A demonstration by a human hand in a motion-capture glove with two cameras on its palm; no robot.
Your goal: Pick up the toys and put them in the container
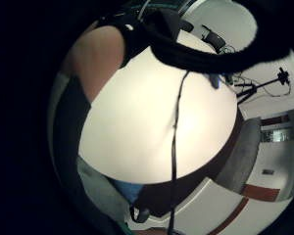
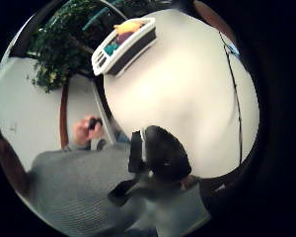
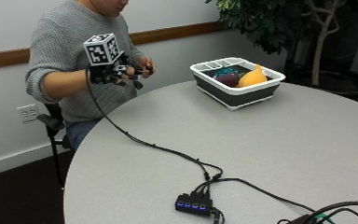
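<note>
My gloved right hand (image 3: 112, 73) is raised in front of the person's chest, off the table's near-left edge. Its fingers hang loosely curled and hold nothing; one gloved finger (image 2: 164, 154) shows in the thumb side palm view. The bare left hand (image 3: 143, 66) is right beside it and pinches a small black thing (image 2: 93, 123). The white and dark container (image 3: 237, 94) stands at the back of the round table (image 3: 259, 140). It holds a yellow toy (image 3: 254, 76), a purple toy (image 3: 229, 80) and a teal toy (image 3: 226, 71). No toy lies on the tabletop.
A black cable (image 3: 148, 143) runs from the glove across the table to a small hub with blue lights (image 3: 194, 204) near the front edge. A potted plant (image 3: 272, 23) stands behind the container (image 2: 123, 47). The wall is close behind the person.
</note>
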